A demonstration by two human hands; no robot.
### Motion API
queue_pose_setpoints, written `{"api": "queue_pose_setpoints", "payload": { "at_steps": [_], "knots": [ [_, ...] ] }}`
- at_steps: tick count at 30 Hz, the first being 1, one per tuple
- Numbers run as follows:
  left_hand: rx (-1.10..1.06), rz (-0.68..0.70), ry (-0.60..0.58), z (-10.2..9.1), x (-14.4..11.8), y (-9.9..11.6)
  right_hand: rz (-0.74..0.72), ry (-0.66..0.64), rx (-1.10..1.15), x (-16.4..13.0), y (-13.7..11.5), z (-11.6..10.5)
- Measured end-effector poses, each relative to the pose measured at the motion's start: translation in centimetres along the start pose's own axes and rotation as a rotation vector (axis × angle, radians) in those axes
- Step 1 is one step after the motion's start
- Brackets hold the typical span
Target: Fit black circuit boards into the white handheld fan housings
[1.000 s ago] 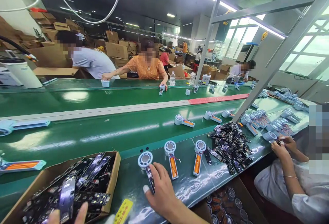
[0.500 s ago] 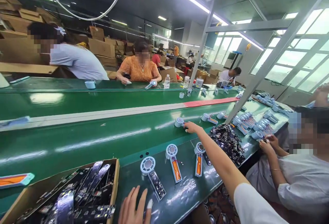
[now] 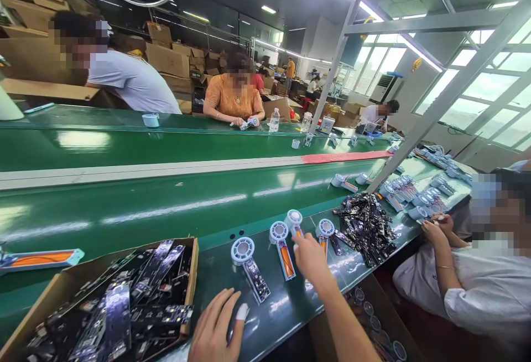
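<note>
- Conveyor belt: green, running left to right across the view; a narrow green bench edge lies along its near side.
- Cardboard box: at the near left, filled with dark circuit strips.
- Right hand: reaches forward over the bench; fingers closed on the handle of a fan part, round white head pointing away, long axis running from the hand toward the belt.
- Left hand: flat on the bench edge, fingers loosely spread, holding nothing; one fingertip wears a white cover.
- Three more fan parts lie on the bench, one just left and one just right of the held part; a third lies nearest the left hand.
</note>
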State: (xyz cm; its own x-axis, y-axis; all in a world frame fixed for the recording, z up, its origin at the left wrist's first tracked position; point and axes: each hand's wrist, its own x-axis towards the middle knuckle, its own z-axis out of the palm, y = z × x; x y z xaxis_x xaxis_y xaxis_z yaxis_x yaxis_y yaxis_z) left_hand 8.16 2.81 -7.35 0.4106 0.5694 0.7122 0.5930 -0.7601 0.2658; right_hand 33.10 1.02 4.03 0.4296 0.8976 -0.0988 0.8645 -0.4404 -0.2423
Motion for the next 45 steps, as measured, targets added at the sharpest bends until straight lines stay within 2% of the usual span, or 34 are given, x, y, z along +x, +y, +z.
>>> {"api": "queue_pose_setpoints", "payload": {
  "at_steps": [3, 5, 7, 9, 12, 14, 17, 20, 22, 25, 27, 30, 34, 37, 42, 45],
  "knots": [
    [-0.019, -0.011, -0.026, -0.2, 0.0, -0.2, 0.025, 0.013, -0.03, -3.4, -0.2, 1.9],
    [-0.037, -0.05, -0.051, 0.0, 0.3, 0.3, 0.0, 0.097, -0.064, -4.7, -0.3, 2.3],
    [-0.05, -0.104, -0.092, 0.4, 1.0, 1.3, -0.066, 0.213, -0.073, -5.0, -0.6, 2.3],
    [-0.029, -0.154, -0.158, 1.0, 2.2, 2.7, -0.127, 0.269, -0.053, -4.5, -1.4, 2.2],
    [0.091, -0.207, -0.3, 1.8, 4.2, 4.7, -0.147, 0.197, -0.056, -3.1, -2.8, 2.6],
    [0.145, -0.23, -0.369, 1.9, 5.0, 5.1, -0.133, 0.142, -0.103, -2.3, -3.3, 3.4],
    [0.157, -0.231, -0.357, 0.6, 4.5, 4.2, -0.155, 0.151, -0.161, -2.4, -2.8, 5.0],
    [0.261, -0.28, -0.309, -1.6, 2.1, 3.1, -0.26, 0.215, -0.13, -4.1, -1.1, 6.5],
    [0.362, -0.347, -0.365, -3.1, 0.4, 3.1, -0.325, 0.24, -0.06, -5.6, -0.1, 6.9],
    [0.453, -0.461, -0.517, -4.5, -0.8, 3.6, -0.381, 0.252, 0.092, -7.4, 0.7, 6.5],
    [0.449, -0.534, -0.608, -4.9, -0.8, 3.6, -0.396, 0.256, 0.21, -7.7, 0.8, 5.6],
    [0.333, -0.626, -0.733, -5.4, -0.7, 2.6, -0.377, 0.303, 0.346, -7.0, 0.8, 4.2],
    [0.299, -0.647, -0.77, -6.1, -1.0, 1.3, -0.35, 0.395, 0.378, -5.5, 0.6, 3.6],
    [0.314, -0.678, -0.783, -6.5, -0.8, 1.1, -0.374, 0.401, 0.326, -5.1, -0.1, 4.4],
    [0.108, -0.904, -0.959, -7.1, 1.2, 1.4, -0.497, 0.338, 0.197, -5.2, -1.7, 6.6],
    [0.063, -0.959, -0.993, -7.5, 2.2, 1.3, -0.542, 0.329, 0.239, -5.4, -1.7, 7.4]
  ]
}}
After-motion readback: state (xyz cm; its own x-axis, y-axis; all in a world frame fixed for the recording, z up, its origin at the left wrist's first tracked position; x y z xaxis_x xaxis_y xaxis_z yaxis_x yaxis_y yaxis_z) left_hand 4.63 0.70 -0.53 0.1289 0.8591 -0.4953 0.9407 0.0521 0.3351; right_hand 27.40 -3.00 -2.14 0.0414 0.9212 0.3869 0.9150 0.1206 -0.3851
